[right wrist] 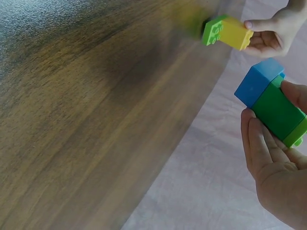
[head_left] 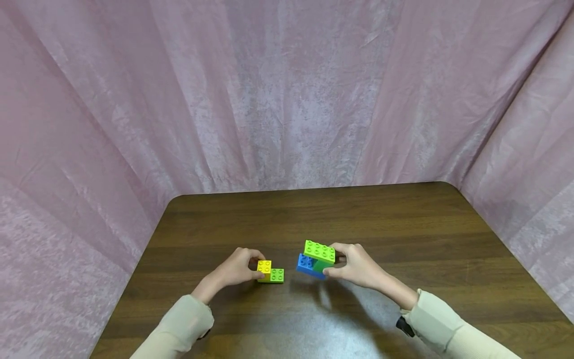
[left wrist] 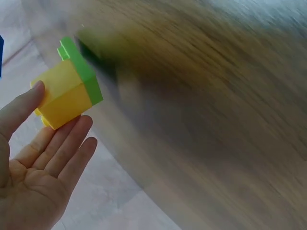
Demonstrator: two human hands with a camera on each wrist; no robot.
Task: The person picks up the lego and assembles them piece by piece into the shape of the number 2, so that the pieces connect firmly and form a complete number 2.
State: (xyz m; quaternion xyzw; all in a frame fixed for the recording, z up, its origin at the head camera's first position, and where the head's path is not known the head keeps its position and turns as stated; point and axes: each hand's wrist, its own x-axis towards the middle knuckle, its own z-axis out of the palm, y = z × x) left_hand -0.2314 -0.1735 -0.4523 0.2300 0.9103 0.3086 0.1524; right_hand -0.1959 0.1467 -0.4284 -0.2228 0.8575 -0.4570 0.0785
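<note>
My left hand [head_left: 239,267] pinches a yellow toy brick [head_left: 264,266] between thumb and fingers. That brick sits on one end of a lime green brick [head_left: 277,275], whose other studs are bare. To the right, my right hand [head_left: 357,267] grips a stack by its dark green brick [right wrist: 279,108]. A blue brick [right wrist: 259,82] forms the bottom of this stack, and a lime green brick [head_left: 320,251] tops it at an offset. The stack is tilted and casts a shadow on the table below. The two assemblies are apart.
A dark wood-grain table [head_left: 215,219] with rounded far corners lies under both hands. Pink velvet curtain [head_left: 287,99] hangs behind the table and along its sides. Light reflects off the table's near middle.
</note>
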